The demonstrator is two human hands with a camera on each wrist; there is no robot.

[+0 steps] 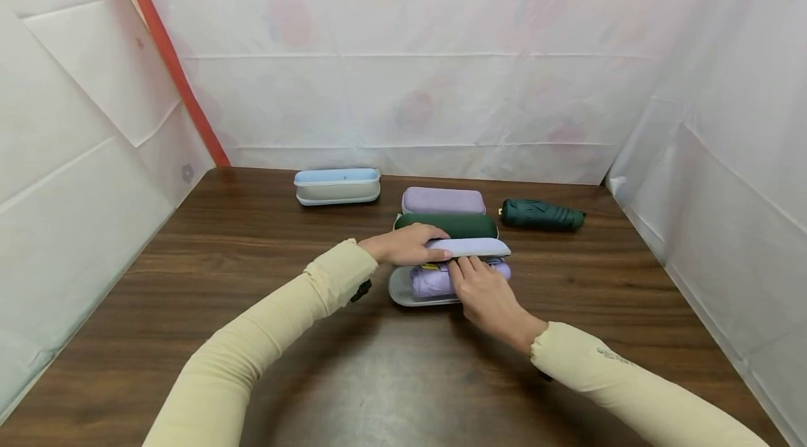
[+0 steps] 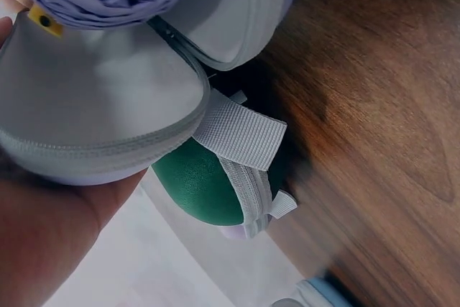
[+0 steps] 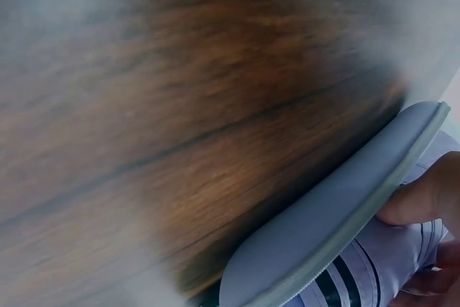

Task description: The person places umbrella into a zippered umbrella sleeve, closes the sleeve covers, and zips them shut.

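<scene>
A lavender zip case stands open on the table, its grey lining showing in the left wrist view. My left hand holds its raised lid, thumb at the front edge and fingers over the top. Inside the lower half lies a folded lavender umbrella with a small yellow tag. My right hand grips this umbrella from above, the thumb on its near side and fingers curled over the top. Part of the umbrella is hidden under the hand and lid.
Right behind the open case is a dark green case, with a purple case behind that. A folded dark green umbrella lies at the back right. Toward the back left sits a blue and grey case. Curtains surround the table.
</scene>
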